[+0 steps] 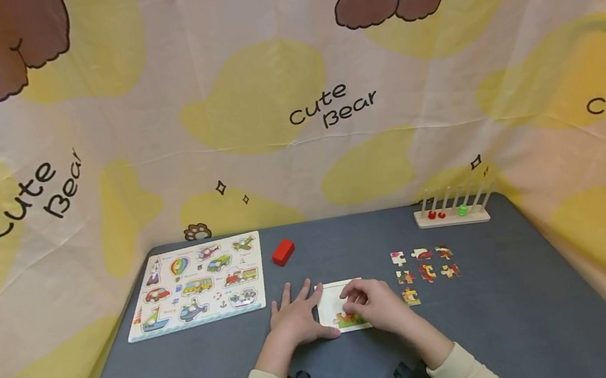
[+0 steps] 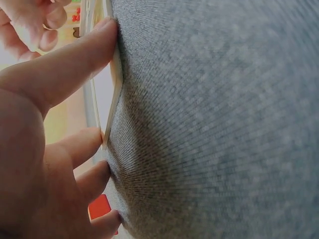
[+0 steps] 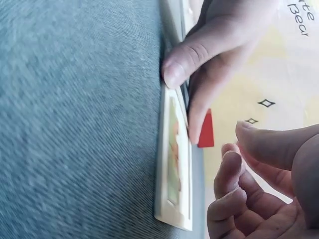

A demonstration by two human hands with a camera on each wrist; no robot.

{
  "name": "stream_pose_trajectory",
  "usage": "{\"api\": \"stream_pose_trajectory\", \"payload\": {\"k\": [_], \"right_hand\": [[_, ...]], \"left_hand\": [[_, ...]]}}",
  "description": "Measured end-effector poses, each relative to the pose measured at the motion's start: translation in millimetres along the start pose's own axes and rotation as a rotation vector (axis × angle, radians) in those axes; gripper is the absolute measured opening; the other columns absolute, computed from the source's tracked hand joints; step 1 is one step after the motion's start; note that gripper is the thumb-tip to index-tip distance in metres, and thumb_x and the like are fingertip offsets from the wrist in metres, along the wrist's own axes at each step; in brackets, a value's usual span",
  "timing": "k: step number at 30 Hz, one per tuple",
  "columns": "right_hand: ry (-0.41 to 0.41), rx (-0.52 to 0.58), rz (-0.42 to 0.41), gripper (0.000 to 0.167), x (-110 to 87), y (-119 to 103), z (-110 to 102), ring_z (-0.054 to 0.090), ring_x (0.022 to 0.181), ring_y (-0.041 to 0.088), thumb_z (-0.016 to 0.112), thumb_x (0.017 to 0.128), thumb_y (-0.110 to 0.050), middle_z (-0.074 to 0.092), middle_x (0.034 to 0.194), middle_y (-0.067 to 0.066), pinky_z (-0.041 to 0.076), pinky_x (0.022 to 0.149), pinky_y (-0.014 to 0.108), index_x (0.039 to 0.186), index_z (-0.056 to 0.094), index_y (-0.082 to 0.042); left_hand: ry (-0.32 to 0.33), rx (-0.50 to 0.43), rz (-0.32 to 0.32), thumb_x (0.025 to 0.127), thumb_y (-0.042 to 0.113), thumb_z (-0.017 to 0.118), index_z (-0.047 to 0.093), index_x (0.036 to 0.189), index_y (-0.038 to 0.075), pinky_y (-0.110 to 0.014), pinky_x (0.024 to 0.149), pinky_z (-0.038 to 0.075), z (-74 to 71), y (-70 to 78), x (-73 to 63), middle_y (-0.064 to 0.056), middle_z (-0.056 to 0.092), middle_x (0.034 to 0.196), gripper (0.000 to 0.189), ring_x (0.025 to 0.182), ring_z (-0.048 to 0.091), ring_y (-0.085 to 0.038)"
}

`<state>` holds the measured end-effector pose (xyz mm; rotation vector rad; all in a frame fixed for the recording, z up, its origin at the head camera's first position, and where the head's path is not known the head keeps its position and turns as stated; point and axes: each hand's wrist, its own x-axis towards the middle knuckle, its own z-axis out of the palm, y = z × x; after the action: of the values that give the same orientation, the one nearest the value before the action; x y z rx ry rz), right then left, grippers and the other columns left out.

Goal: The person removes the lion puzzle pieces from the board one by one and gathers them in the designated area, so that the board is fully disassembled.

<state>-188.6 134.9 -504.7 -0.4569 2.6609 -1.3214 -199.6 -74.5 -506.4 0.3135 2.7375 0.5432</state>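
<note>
A small white puzzle tray (image 1: 327, 298) lies flat in front of me. Joined picture pieces (image 1: 349, 320) line its near side. My left hand (image 1: 294, 321) spreads its straight fingers at the tray's left side, the thumb touching the near left corner and the index finger the left edge. Over the tray's right part hovers my right hand (image 1: 379, 303), thumb and fingers loosely bent. In the right wrist view, no piece shows between the thumb (image 3: 269, 144) and fingers. Several loose jigsaw pieces (image 1: 427, 272) lie right of the tray, in rows.
A picture board (image 1: 196, 287) with vehicles lies at the back left. Beside it sits a red block (image 1: 283, 252). At the back right stands a peg rack (image 1: 452, 216) with red and green beads. A printed cloth (image 1: 276, 173) hangs behind the grey table (image 1: 510, 315).
</note>
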Motion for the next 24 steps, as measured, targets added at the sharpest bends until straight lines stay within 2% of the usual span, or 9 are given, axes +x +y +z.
{"api": "stream_pose_trajectory", "payload": {"k": [7,10,14,24], "right_hand": [[-0.123,-0.11,-0.073,0.02,0.3,8.4,12.1,0.052,0.067,0.006,0.077,0.087,-0.006,0.062,0.082,-0.003,0.044,0.061,0.023,0.106,0.073,-0.006],[-0.125,-0.148,-0.101,0.019,0.6,10.4,15.6,0.05,0.069,0.008,0.078,0.083,-0.002,0.059,0.081,-0.002,0.043,0.062,0.024,0.101,0.073,-0.007],[-0.131,-0.17,-0.094,0.019,1.1,10.2,16.6,0.049,0.07,0.009,0.079,0.082,-0.001,0.056,0.081,-0.002,0.042,0.064,0.025,0.099,0.072,-0.009],[-0.162,-0.128,-0.063,0.023,0.9,9.1,11.8,0.05,0.073,0.012,0.079,0.084,-0.002,0.056,0.086,0.001,0.041,0.066,0.025,0.1,0.065,-0.011]], "left_hand": [[0.013,0.0,0.003,0.07,0.06,0.083,0.042,0.155,0.026,-0.072,0.117,0.012,0.6,0.0,-1.6,-0.004,0.03,0.166,0.101,0.155,0.009,-0.044],[0.018,0.004,0.009,0.07,0.061,0.083,0.042,0.155,0.026,-0.072,0.117,0.013,1.3,-0.4,-1.4,-0.004,0.03,0.166,0.101,0.155,0.01,-0.044],[0.017,0.006,0.008,0.07,0.061,0.083,0.042,0.155,0.026,-0.072,0.117,0.013,1.5,-0.6,-0.8,-0.004,0.03,0.166,0.1,0.155,0.01,-0.044],[0.023,0.006,0.006,0.07,0.061,0.084,0.043,0.155,0.027,-0.073,0.117,0.013,2.2,-0.7,0.2,-0.004,0.03,0.166,0.1,0.155,0.01,-0.044]]}}
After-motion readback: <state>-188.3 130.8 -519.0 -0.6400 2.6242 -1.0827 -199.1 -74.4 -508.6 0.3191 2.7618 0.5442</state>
